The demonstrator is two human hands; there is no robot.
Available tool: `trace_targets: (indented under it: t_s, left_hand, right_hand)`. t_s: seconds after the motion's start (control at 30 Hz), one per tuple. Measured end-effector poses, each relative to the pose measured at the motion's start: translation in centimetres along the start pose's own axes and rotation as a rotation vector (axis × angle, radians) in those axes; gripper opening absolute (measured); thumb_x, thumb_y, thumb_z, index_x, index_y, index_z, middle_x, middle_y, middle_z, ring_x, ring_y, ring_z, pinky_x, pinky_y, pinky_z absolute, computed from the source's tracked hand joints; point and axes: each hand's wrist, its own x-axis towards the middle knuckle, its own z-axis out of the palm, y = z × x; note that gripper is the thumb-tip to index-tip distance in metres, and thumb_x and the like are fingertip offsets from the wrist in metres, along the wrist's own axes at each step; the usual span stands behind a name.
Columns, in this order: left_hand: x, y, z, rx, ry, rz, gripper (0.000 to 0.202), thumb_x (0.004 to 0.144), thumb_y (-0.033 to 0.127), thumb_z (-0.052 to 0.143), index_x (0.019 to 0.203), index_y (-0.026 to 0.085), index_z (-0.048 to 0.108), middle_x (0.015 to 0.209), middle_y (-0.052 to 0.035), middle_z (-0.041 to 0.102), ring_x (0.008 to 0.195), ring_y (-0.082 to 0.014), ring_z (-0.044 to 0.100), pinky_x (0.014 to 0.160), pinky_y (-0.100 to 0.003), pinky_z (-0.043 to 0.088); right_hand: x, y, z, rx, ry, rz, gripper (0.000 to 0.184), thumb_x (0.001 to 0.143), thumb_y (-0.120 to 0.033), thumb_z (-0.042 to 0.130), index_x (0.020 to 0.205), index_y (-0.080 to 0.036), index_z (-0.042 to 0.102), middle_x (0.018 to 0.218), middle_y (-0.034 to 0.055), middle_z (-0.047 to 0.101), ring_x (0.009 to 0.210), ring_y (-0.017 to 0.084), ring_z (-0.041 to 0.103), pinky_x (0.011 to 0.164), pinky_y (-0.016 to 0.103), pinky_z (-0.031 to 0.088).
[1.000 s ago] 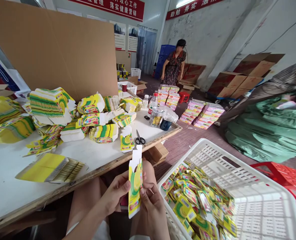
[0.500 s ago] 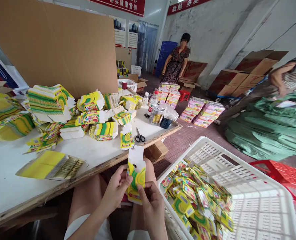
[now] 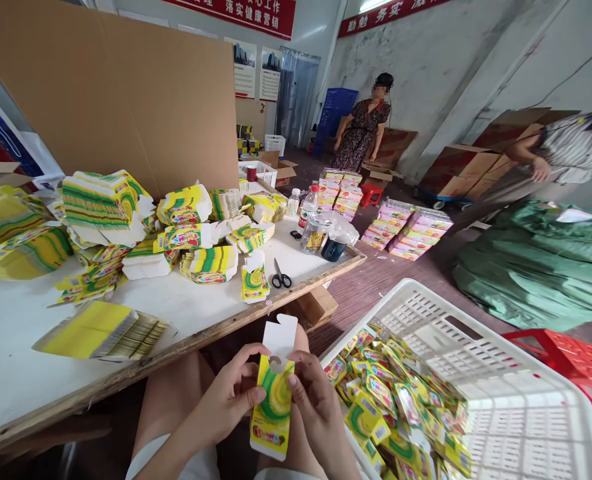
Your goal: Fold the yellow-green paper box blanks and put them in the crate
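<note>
Between my hands, over my lap, is a yellow and green carton (image 3: 272, 407) with its white top flap standing up. My left hand (image 3: 239, 393) grips its left edge, thumb on the front. On the right edge, near the flap, my right hand (image 3: 316, 400) pinches it with thumb and fingers. To my right, a white plastic crate (image 3: 521, 413) holds many small yellow and green cartons (image 3: 401, 400). Flat cartons (image 3: 103, 330) lie fanned on the table (image 3: 21, 373), and stacks of them (image 3: 99, 203) stand behind. One single carton (image 3: 255, 277) rests near the table edge.
Black scissors (image 3: 281, 275), bottles (image 3: 309, 207) and a dark mug (image 3: 333, 248) are at the table's right end. A cardboard sheet (image 3: 111, 100) rises behind. Red stools (image 3: 571, 363), green sacks (image 3: 526, 267) and pink box stacks (image 3: 419, 230) are on the floor. Two people stand beyond.
The carton has moved slightly down. My right hand has shifted from its lower front up to the right edge near the flap. The person at far right has straightened up from the green sack.
</note>
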Motion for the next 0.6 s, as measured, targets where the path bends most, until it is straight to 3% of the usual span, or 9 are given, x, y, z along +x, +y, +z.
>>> trace_targets:
  t_s: [0.07,0.17,0.33,0.5,0.6]
  left_hand:
    - [-0.08,-0.03,0.1,-0.033,-0.027,-0.031,0.049,0.082,0.041,0.075,0.12,0.027,0.048,0.104,-0.0067,0.07,0.085,-0.0199,0.067,0.072,-0.028,0.051]
    - [-0.18,-0.06,0.3,-0.038,-0.045,-0.053,0.048,0.08,0.043,0.077,0.115,0.026,0.048,0.101,-0.0062,0.069,0.082,-0.0183,0.066,0.07,-0.027,0.05]
    - [-0.37,0.06,0.35,-0.027,0.007,-0.054,0.081,0.083,0.044,0.074,0.145,0.032,0.024,0.113,-0.0099,0.069,0.083,-0.0198,0.068,0.075,-0.033,0.053]
    - [-0.3,-0.43,-0.06,0.131,0.038,0.017,0.051,0.089,0.039,0.068,0.135,0.026,0.05,0.118,-0.0107,0.068,0.099,-0.0241,0.068,0.082,-0.033,0.055]
    - [-0.3,-0.61,-0.04,0.246,0.082,0.091,0.042,0.092,0.034,0.063,0.133,0.027,0.055,0.129,-0.0103,0.064,0.11,-0.0253,0.065,0.091,-0.034,0.054]
  right_hand:
    - [0.07,-0.05,-0.16,-0.043,0.009,-0.007,0.021,0.097,-0.043,0.055,0.097,-0.023,0.063,0.079,0.0014,0.066,0.07,0.017,0.062,0.063,0.025,0.05]
    - [0.15,0.0,-0.08,-0.084,0.055,-0.056,0.021,0.096,-0.04,0.057,0.087,-0.022,0.064,0.077,0.0012,0.065,0.072,0.017,0.062,0.065,0.024,0.05]
    - [0.22,0.01,0.0,-0.136,0.211,-0.156,0.019,0.093,-0.035,0.062,0.11,-0.025,0.066,0.099,0.0054,0.071,0.082,0.019,0.067,0.07,0.027,0.053]
    - [0.11,-0.46,-0.6,-0.212,0.087,-0.217,0.025,0.095,-0.042,0.057,0.097,-0.025,0.075,0.098,0.0068,0.071,0.097,0.024,0.064,0.084,0.034,0.051]
    - [0.07,-0.42,-0.58,-0.218,-0.008,-0.076,0.029,0.094,-0.041,0.057,0.111,-0.023,0.072,0.085,0.0041,0.069,0.077,0.021,0.063,0.068,0.029,0.05]
